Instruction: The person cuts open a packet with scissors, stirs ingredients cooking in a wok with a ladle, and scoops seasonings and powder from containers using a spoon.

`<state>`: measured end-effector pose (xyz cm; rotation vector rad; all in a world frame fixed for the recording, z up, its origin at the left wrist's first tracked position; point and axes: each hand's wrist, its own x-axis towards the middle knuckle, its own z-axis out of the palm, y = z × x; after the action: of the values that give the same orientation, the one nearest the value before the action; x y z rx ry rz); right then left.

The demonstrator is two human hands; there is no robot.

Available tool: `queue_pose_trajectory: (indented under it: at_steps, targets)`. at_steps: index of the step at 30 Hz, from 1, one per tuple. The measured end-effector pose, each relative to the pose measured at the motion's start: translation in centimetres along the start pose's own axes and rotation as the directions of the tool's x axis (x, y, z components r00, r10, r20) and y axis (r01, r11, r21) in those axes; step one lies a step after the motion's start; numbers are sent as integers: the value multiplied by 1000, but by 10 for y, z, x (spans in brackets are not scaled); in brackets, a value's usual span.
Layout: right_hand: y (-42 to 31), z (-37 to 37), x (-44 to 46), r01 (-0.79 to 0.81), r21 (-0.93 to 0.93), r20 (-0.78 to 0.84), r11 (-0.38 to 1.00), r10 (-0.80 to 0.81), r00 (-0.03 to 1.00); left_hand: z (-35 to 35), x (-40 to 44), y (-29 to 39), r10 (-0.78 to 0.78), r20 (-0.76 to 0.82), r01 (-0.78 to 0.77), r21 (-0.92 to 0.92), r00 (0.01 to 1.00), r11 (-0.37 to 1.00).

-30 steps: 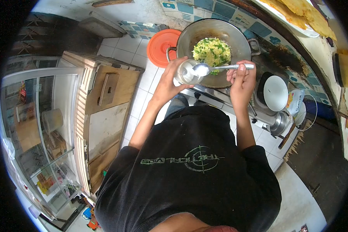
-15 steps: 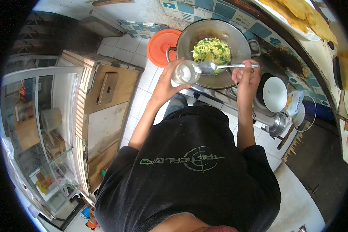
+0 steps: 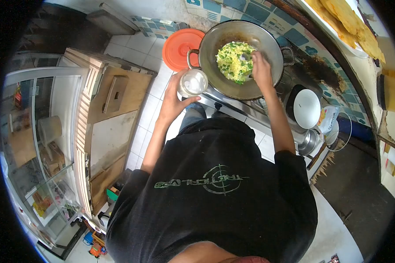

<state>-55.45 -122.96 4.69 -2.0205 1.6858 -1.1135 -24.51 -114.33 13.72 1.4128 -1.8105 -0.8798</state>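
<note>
My left hand (image 3: 173, 101) grips a small glass jar (image 3: 193, 83) with white contents, just outside the near left edge of the wok. The wok (image 3: 267, 39) is wide and metal, with a handle on each side. In its middle lies a mound of yellow shredded food mixed with chopped greens (image 3: 232, 63). My right hand (image 3: 262, 72) reaches over the wok, its fingers closed round a metal spoon (image 3: 245, 57). The spoon's bowl is at the food, and its handle is mostly hidden by the hand.
An orange lid (image 3: 180, 46) lies left of the wok. Right of it stand a white bowl (image 3: 307, 108) and a metal pot (image 3: 308, 143). A plate of flat fried food (image 3: 344, 19) rests on the upper right ledge. A wooden cabinet (image 3: 114, 118) stands at left.
My right hand has moved forward and left over the wok, bringing the spoon from beside the jar down to the food. My left hand has drawn the jar slightly left and back.
</note>
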Motion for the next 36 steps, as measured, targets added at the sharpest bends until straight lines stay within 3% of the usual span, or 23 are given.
queue_pose_trajectory:
  at_steps: [2,6,9,12,16,18,19,22,25,36]
  targets:
    - [1,6,0,110,-22,26,994,-110,994,-1,2,0,-4,-11,4,-7,1000,1000]
    - [-33,-27,-1,-102,-98,-166,990,85,983,-4,1,2,-11,-32,10,-13,999,1000]
    - [-83,-67,-8,-259,334,-283,906,359,889,0,5,-1,11,-37,-12,-21,999,1000]
    - [-120,-88,-18,-52,630,-332,775,329,884,7,13,0,42,-7,-42,-45,999,998]
    - [-154,-88,-36,-66,594,-149,802,190,971,14,25,13,134,37,-132,-52,990,990]
    - [-165,-84,-37,-3,461,-53,887,31,998,12,29,24,173,90,-167,-70,981,983]
    - [-169,-82,-36,37,392,6,919,-43,999,13,30,28,190,96,-183,-73,977,980]
    - [-168,-72,-32,303,250,-73,920,-294,953,14,31,33,231,105,-223,-79,967,972]
    - [-169,-70,-34,270,263,-29,926,-272,962,14,31,34,256,114,-247,-87,960,965]
    - [-173,-73,-42,-103,422,-5,901,116,993,16,30,36,266,127,-259,-69,956,964]
